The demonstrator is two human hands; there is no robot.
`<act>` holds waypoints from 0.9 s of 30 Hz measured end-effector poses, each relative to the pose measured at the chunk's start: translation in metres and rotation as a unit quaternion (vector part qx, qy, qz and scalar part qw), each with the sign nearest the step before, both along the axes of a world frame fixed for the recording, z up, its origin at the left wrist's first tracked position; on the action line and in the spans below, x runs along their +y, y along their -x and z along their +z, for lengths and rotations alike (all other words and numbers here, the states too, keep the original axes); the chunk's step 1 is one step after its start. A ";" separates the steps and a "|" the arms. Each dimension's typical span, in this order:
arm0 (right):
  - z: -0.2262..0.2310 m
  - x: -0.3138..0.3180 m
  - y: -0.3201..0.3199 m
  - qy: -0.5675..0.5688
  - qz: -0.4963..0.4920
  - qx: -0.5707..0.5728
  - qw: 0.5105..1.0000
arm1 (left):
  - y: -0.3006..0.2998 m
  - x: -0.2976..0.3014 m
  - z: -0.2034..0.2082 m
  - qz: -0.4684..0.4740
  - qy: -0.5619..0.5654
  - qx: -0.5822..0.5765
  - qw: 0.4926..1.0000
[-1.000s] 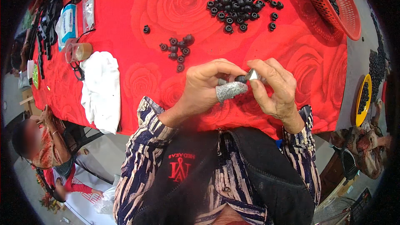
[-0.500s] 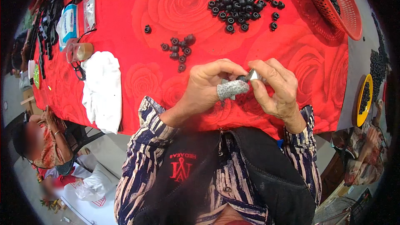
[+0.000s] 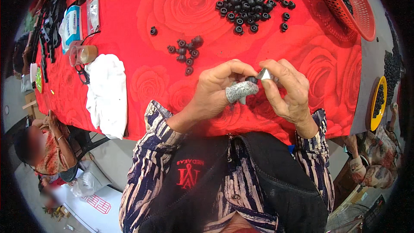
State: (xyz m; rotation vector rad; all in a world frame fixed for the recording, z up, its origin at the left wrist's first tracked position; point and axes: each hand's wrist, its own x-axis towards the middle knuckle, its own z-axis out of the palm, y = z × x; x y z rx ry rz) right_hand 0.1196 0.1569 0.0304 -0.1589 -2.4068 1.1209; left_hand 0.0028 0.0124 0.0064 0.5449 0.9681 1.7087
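At the centre of the frame, a small black rounded part [image 3: 252, 79] is gripped by the fingers of the left hand [image 3: 210, 88], whose thumb is wrapped in a grey speckled cover [image 3: 241, 91]. A silver, wedge-shaped metal piece [image 3: 265, 75] is pinched between the thumb and forefinger of the right hand [image 3: 290, 89]. The metal piece is positioned immediately to the right of the part; whether contact is made cannot be determined. The part is held nearer to the left palm, and the right fingertips are separated from it only by the metal piece. The part's long axis cannot be established, as most of its body is hidden by the left fingers. On the red-covered desk [image 3: 327, 114], a small cluster of similar parts [image 3: 182, 51] is noted left of centre, and a larger pile [image 3: 244, 5] at the upper centre.
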 end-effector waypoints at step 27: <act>-0.006 -0.003 0.001 -0.015 -0.014 -0.006 1.000 | -0.001 0.002 -0.005 0.001 0.015 0.006 1.000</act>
